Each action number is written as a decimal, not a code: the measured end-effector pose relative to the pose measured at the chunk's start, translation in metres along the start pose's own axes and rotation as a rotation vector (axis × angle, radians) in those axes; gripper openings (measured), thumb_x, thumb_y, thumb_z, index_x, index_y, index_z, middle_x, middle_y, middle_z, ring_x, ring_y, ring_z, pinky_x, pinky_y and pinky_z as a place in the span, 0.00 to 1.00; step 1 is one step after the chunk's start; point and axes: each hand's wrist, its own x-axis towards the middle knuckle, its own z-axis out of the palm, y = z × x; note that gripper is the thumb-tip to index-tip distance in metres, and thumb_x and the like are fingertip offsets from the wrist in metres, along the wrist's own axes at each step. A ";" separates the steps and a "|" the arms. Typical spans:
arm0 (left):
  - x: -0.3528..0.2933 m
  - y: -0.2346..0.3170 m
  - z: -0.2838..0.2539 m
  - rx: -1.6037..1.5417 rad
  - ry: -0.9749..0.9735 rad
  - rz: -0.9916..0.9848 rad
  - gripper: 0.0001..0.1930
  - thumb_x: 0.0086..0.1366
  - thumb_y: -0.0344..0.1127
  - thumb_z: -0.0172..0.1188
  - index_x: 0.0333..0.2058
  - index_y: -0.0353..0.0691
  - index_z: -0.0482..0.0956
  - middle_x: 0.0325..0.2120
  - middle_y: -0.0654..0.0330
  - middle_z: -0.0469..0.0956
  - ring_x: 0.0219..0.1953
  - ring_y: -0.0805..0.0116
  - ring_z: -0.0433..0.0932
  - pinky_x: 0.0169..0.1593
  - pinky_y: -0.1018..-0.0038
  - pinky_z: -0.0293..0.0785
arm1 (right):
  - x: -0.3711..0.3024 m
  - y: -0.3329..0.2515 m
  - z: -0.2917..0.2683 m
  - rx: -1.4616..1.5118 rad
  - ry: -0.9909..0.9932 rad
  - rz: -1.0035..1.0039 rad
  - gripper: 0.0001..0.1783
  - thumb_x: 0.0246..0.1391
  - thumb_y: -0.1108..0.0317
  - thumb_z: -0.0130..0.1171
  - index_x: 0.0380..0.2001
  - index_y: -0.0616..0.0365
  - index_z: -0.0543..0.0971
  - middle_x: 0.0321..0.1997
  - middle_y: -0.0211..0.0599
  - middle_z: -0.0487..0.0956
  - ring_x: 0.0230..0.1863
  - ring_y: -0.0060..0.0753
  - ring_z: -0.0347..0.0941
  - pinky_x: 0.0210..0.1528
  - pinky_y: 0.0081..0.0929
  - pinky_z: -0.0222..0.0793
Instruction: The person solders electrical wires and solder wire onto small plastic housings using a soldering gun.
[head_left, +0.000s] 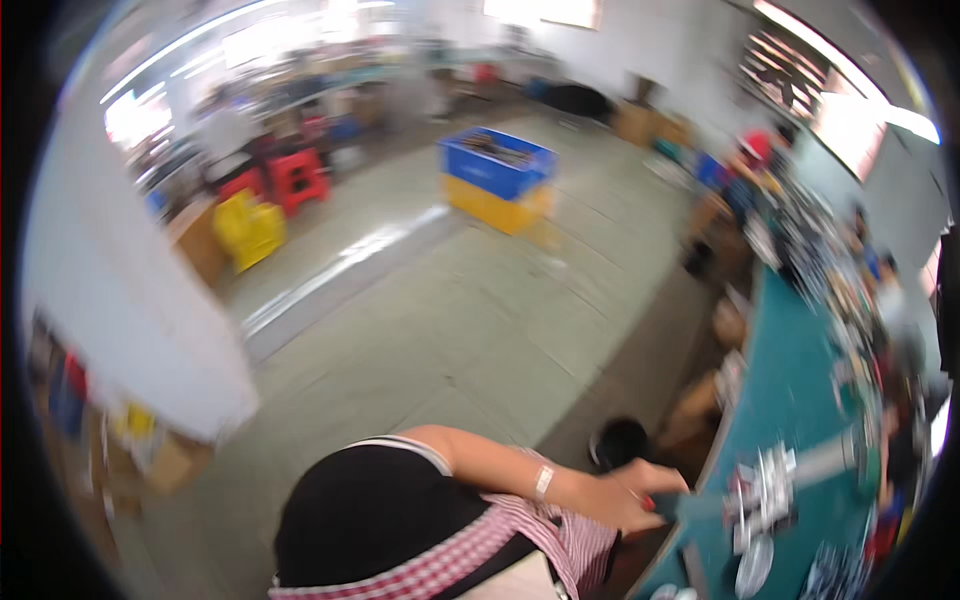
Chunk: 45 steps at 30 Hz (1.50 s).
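My left arm reaches from a black sleeve (365, 510) toward the near edge of a green-topped workbench (790, 370), a pale band (543, 482) round its wrist. My left hand (630, 497) is at that edge with its fingers curled. A small dark and red thing shows between them, too blurred to name. Beyond the fingers, a cluster of silvery metal parts (765, 490) lies on the bench, with a clear round piece (755, 567) close by. Pink checked cloth (455, 550) crosses my body. My right hand is out of the picture.
A blue crate (497, 165) sits on a yellow one (495, 203) on the floor. Red stools (298, 180) stand at the far left, past a white pillar (130, 260). Under the bench edge is a black bin (620, 440). Other people work along the bench.
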 end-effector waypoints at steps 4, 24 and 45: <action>-0.005 0.007 -0.026 0.164 0.020 -0.156 0.19 0.50 0.29 0.70 0.43 0.36 0.80 0.36 0.50 0.82 0.39 0.59 0.83 0.43 0.69 0.78 | 0.003 -0.039 0.010 0.320 -0.044 0.187 0.29 0.45 0.81 0.65 0.55 0.63 0.77 0.51 0.44 0.77 0.53 0.38 0.73 0.56 0.33 0.70; 0.054 -0.044 -0.012 -0.081 0.259 -0.406 0.13 0.59 0.24 0.68 0.44 0.33 0.81 0.24 0.65 0.77 0.22 0.81 0.72 0.27 0.83 0.68 | 0.213 -0.130 0.037 0.600 0.190 0.250 0.28 0.44 0.71 0.72 0.52 0.63 0.79 0.44 0.37 0.82 0.31 0.17 0.75 0.25 0.19 0.69; 0.049 -0.075 0.033 -0.099 -0.110 -0.450 0.14 0.64 0.21 0.59 0.49 0.29 0.76 0.32 0.59 0.77 0.24 0.79 0.67 0.27 0.81 0.64 | 0.038 0.036 -0.072 -0.006 0.061 0.659 0.20 0.50 0.63 0.67 0.44 0.63 0.81 0.44 0.49 0.82 0.48 0.47 0.79 0.50 0.38 0.74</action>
